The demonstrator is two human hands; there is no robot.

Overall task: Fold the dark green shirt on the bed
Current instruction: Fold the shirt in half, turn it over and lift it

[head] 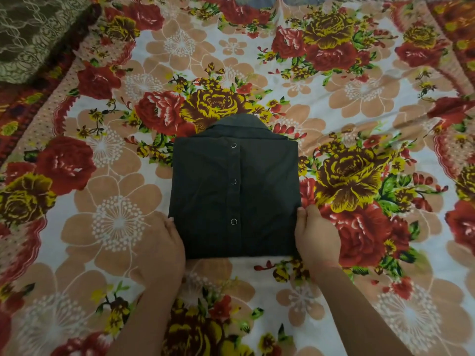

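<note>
in the head view a dark green cloth shirt (257,191), folded into a rectangle with collar pointing away, lies centred on a white bed sheet (277,78) printed with red, yellow and peach flowers. the left hand (164,245) and right hand (317,240) hold its near side edges, thumbs on top, other fingers tucked beneath. an olive-brown lace-patterned cloth (33,34) lies far left.

Dark green shirt (259,191) — red, yellow, peach floral bedsheet (359,86).
</note>
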